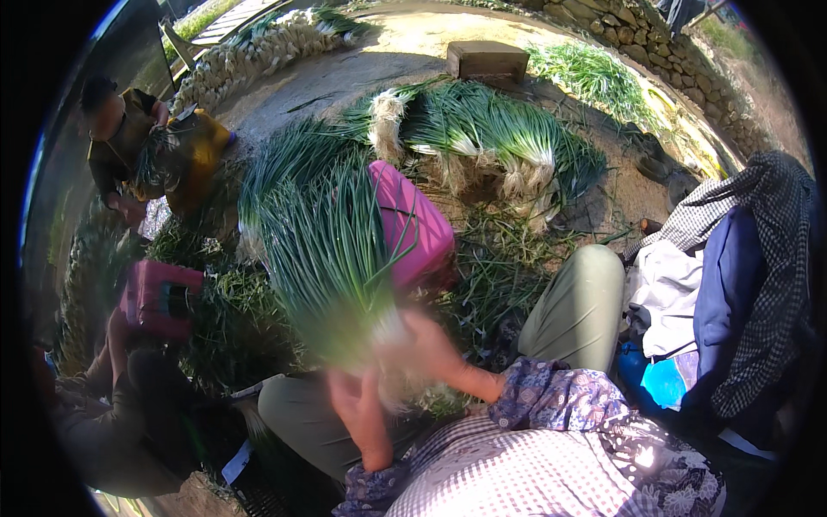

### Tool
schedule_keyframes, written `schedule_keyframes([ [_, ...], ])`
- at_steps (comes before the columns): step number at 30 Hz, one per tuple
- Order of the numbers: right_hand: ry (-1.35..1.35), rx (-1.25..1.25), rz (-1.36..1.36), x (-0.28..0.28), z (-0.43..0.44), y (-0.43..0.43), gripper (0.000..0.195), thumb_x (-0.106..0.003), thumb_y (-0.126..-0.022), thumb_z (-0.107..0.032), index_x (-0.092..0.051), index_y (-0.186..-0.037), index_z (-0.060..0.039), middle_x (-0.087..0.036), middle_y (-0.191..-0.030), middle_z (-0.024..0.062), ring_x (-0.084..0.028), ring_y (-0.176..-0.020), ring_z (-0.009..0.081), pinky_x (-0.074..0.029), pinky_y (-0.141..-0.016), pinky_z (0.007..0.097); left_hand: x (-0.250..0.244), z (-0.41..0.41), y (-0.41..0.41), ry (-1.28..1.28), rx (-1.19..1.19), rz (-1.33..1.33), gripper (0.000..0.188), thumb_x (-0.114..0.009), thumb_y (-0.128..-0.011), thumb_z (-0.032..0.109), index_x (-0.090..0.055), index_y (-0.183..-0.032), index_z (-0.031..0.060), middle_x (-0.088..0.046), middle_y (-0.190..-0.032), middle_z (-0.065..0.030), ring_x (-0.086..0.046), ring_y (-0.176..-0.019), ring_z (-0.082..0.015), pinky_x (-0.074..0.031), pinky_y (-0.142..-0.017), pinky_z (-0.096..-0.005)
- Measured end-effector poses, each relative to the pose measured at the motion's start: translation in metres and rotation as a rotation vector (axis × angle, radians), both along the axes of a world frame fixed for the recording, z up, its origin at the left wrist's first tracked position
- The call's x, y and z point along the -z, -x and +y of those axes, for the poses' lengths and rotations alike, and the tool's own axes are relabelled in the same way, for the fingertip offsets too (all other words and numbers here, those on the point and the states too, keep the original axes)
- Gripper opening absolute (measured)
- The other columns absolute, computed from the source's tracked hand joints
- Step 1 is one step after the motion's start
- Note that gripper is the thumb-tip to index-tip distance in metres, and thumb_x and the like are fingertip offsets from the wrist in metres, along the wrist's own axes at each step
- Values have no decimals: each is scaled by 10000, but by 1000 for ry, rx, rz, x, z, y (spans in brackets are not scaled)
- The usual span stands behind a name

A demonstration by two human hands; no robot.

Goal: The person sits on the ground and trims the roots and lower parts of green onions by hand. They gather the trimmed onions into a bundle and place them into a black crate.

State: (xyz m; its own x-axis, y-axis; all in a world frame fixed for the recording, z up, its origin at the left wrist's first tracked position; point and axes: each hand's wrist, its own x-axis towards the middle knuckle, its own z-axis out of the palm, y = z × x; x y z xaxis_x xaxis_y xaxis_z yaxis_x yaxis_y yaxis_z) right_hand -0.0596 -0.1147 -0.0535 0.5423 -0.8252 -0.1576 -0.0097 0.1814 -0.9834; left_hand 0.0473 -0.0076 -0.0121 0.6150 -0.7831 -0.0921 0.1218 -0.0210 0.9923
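Observation:
A large bunch of green onions [329, 232] lies before me, its dark green leaves fanned away from my lap and over the edge of an upturned pink plastic container [413, 226]. My right hand [423, 346] is closed around the white stalks near the roots, blurred in part. Below the stalks my left hand [355, 397] is against the root end, its fingers partly blurred; whether it grips cannot be told. Pale stringy roots [397, 381] hang between the two hands. Beyond the pink container, more green onions [484, 123] lie in bunches, with a rooty bunch [387, 123] nearest it.
Leaf trimmings [252, 323] cover the ground around me. A person [123, 142] at the upper left holds green onions; another person [116, 400] sits at the left by a pink box [158, 297]. Cloths [730, 271] are heaped at my right. A wooden box [488, 61] stands farther off.

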Motion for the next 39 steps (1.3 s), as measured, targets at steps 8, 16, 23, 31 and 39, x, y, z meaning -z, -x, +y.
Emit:
schedule_keyframes([
  [8, -190, -87, -233, -33, -6, 9, 709, -728, -866, -386, -436, -1366, 22, -577, -1217, 91, -560, -1092, 150, -467, -947, 313, -28, -22, 8, 67, 125, 85, 444, -648, -936, 90, -456, -1316, -37, -593, -1200, -92, -572, -1065, -130, -447, -916, -267],
  [16, -168, -42, -385, -55, -7, 21, 710, -688, -910, -409, -388, -1408, -1, -532, -1259, 75, -518, -1129, 139, -430, -987, 310, -24, -31, 6, 72, 246, 87, 372, -650, -945, 99, -493, -1259, -26, -614, -1135, -70, -576, -1004, -108, -454, -887, -255],
  [23, -27, -83, -316, -62, -23, 27, 609, -667, -928, -389, -453, -1351, -7, -568, -1185, 63, -542, -1081, 135, -444, -944, 302, -27, -45, 7, 83, 314, 65, 367, -650, -955, 116, -504, -1263, -23, -614, -1123, -47, -572, -995, -91, -458, -869, -245],
  [31, -429, -92, -393, -33, -13, 29, 590, -523, -992, -518, -541, -1288, -8, -622, -1145, 55, -582, -1031, 108, -477, -877, 278, -5, -35, 19, 15, 339, 211, 453, -639, -944, 127, -461, -1328, -34, -582, -1226, -77, -568, -1077, -124, -452, -923, -262],
  [39, 375, 182, 290, -31, -27, 51, 446, -679, -917, -414, -623, -1104, -13, -602, -1019, 54, -622, -859, 173, -521, -736, 316, -13, -33, 39, -16, 273, 375, 523, -716, -860, 68, -470, -1312, -23, -590, -1206, -89, -588, -1051, -140, -478, -906, -286],
])
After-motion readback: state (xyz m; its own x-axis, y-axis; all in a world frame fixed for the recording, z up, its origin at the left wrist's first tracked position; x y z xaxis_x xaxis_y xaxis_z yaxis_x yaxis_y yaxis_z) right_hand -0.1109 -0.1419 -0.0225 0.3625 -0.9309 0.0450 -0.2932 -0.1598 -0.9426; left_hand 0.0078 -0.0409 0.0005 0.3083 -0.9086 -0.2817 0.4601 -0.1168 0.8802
